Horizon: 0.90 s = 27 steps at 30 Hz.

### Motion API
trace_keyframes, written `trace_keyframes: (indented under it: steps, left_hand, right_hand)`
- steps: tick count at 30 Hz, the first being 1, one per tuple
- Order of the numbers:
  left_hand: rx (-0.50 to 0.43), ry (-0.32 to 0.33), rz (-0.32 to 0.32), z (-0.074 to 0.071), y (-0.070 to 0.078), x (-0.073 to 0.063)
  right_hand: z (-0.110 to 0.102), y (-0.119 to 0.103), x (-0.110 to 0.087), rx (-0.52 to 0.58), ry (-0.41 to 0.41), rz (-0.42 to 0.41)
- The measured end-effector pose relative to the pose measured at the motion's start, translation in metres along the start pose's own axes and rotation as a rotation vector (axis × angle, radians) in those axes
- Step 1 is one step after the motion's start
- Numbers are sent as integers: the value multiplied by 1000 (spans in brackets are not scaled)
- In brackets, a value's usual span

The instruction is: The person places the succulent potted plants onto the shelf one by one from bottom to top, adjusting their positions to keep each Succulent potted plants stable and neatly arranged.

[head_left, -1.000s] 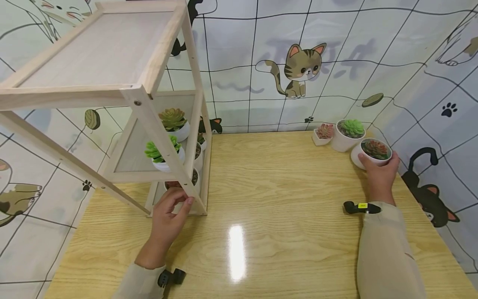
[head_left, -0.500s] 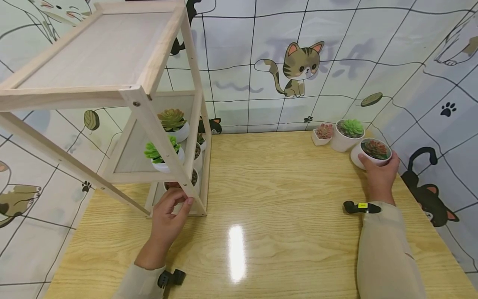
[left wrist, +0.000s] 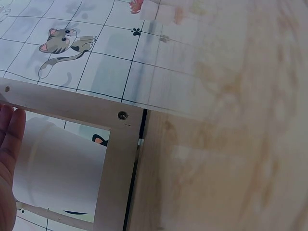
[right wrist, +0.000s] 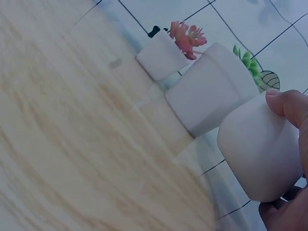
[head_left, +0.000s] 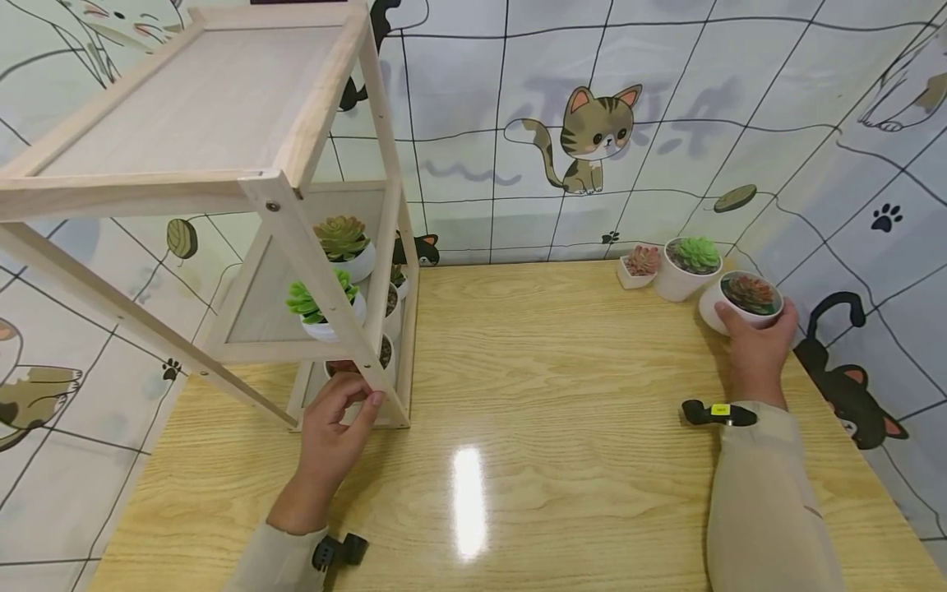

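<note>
My right hand (head_left: pixel 762 353) grips a white round pot (right wrist: pixel 260 149) with a reddish-green succulent (head_left: pixel 750 293), thumb on one side and fingers on the other. The pot sits at the table's far right corner; whether its base touches the table I cannot tell. At the left, my left hand (head_left: pixel 336 427) holds the front post (head_left: pixel 325 288) of a wooden shelf rack (head_left: pixel 288 177) low down, thumb and fingers about it. In the left wrist view, the fingers (left wrist: pixel 10 139) lie against the frame beside a white pot (left wrist: pixel 60 166) inside the rack.
Beside the held pot stand a white pot with a green succulent (head_left: pixel 695 254) and a small pot with a pink succulent (head_left: pixel 642 261). Two potted succulents stand on the rack's middle shelf (head_left: pixel 259 300), several pots below. The wooden table (head_left: pixel 547 395) meets patterned walls behind and right.
My right hand and the pot have shifted slightly to the right, and the pot is tilted a little differently. The left hand stays on the rack post.
</note>
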<state>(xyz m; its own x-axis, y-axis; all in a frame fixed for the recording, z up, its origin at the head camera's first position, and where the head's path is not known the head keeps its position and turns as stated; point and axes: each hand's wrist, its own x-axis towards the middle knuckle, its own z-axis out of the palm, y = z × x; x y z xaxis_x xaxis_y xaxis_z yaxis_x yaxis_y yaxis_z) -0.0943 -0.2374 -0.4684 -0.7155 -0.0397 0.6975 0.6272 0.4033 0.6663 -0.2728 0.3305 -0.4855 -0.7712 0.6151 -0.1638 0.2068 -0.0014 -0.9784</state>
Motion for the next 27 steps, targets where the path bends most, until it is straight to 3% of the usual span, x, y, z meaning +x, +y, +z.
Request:
trace_keyframes:
  steps: [14, 21, 27]
  left_hand:
    - [4, -1, 3, 1, 0, -1]
    - [6, 0, 1, 1, 2, 0]
    - [2, -1, -10, 1, 3, 0]
  right_hand:
    - [-4, -16, -10, -109, 12, -101]
    - [-3, -32, -19, 59, -9, -130]
    - [-1, -48, -30, 121, -55, -146]
